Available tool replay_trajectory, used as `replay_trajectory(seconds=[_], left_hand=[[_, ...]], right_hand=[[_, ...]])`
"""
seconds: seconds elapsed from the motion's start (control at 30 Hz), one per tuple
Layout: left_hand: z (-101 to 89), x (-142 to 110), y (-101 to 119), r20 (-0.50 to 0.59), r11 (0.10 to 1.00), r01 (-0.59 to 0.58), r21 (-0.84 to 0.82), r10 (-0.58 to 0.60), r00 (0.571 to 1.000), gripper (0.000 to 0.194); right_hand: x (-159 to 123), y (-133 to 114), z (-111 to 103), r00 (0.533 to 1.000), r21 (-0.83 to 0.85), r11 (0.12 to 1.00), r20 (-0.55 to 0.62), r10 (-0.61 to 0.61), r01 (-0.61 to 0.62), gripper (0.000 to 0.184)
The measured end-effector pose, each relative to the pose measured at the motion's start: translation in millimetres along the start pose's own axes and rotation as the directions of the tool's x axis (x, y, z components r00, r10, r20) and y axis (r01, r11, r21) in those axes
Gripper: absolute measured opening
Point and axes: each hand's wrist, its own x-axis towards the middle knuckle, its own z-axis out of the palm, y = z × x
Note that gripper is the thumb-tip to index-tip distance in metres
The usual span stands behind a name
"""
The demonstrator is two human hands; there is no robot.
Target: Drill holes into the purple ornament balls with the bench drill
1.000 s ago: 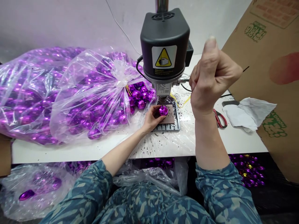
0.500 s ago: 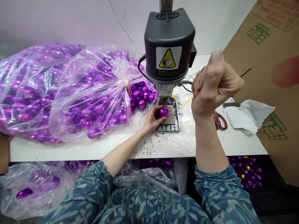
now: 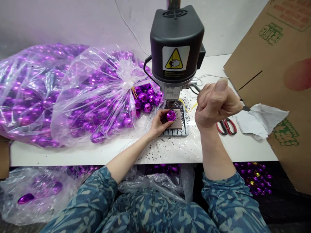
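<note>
My left hand (image 3: 159,123) pinches a shiny purple faceted ball (image 3: 171,115) between thumb and fingers. The ball rests on a brown square board (image 3: 178,121) on the slotted metal base (image 3: 183,132) of a black drill press (image 3: 177,38). Just above the ball is the drill's chuck (image 3: 170,104); the bit cannot be made out. To the right of the press, my right hand (image 3: 216,103) is raised in a fist around the press's lever, which my fingers mostly hide. A short metal part (image 3: 190,84) of the press points toward that fist.
A large clear bag (image 3: 80,97) of purple balls fills the table's left side. Red-handled scissors (image 3: 226,126) and crumpled white paper (image 3: 261,121) lie at right, beside a cardboard box (image 3: 274,64). Dark chips are scattered around the base. More purple balls (image 3: 255,178) sit below the table edge.
My right hand has come down and slightly left, still closed, showing more of the scissors. My left hand and the ball stay in place.
</note>
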Motion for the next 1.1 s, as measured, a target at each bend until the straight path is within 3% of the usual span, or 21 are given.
replay_trajectory(seconds=[0.27,0.4,0.57,0.67,0.8,0.87,0.9,0.93,0.97,1.03,1.1], left_hand=[[0.6,0.5,0.7,-0.003,1.000,0.029,-0.010,-0.029,1.000,0.059],[1.4,0.3,1.5,-0.016,0.999,0.034,-0.039,-0.034,0.999,0.058],[1.8,2.7,2.8,-0.020,0.999,0.036,-0.029,-0.036,0.999,0.056],[-0.1,2.6,10.4,-0.057,0.999,0.049,0.004,-0.049,0.997,0.056],[-10.2,-16.5,43.1,-0.118,0.988,0.080,0.131,-0.065,0.991,0.049],[-17.4,-38.7,68.0,-0.033,0.984,0.012,0.177,-0.007,0.999,0.042],[-20.8,-52.7,80.8,0.063,0.982,-0.054,0.182,0.043,0.997,0.039],[-23.8,-68.0,92.9,0.195,0.976,-0.130,0.176,0.095,0.976,0.037],[-26.2,-84.0,103.5,0.355,0.963,-0.204,0.178,0.131,0.926,0.038],[-29.3,-114.9,118.3,0.664,0.901,-0.355,0.250,0.107,0.740,0.041],[-31.4,-137.8,122.6,0.831,0.795,-0.511,0.326,0.016,0.556,0.044]], right_hand=[[-11.6,16.6,-7.1,0.979,0.024,0.979,-0.003,-0.205,0.205,0.059],[-17.7,17.3,-12.3,0.965,0.050,0.966,0.057,-0.255,0.253,0.056],[5.5,0.7,0.2,0.995,-0.031,0.996,0.040,-0.087,0.088,0.061],[32.2,-6.9,17.3,0.993,-0.199,0.977,0.081,0.090,-0.072,0.066],[49.5,-5.7,30.8,0.990,-0.098,0.989,0.068,0.121,-0.114,0.065],[49.3,-3.7,32.2,0.992,-0.059,0.992,0.044,0.116,-0.113,0.065],[48.3,-3.0,32.1,0.992,-0.058,0.991,0.040,0.120,-0.118,0.066],[47.3,-2.4,31.8,0.991,-0.068,0.990,0.038,0.128,-0.125,0.067],[46.5,-1.9,31.4,0.990,-0.085,0.988,0.036,0.135,-0.131,0.068],[45.6,-0.8,31.0,0.989,-0.127,0.982,0.035,0.146,-0.140,0.070],[45.4,0.7,30.9,0.988,-0.178,0.974,0.031,0.149,-0.142,0.070]])
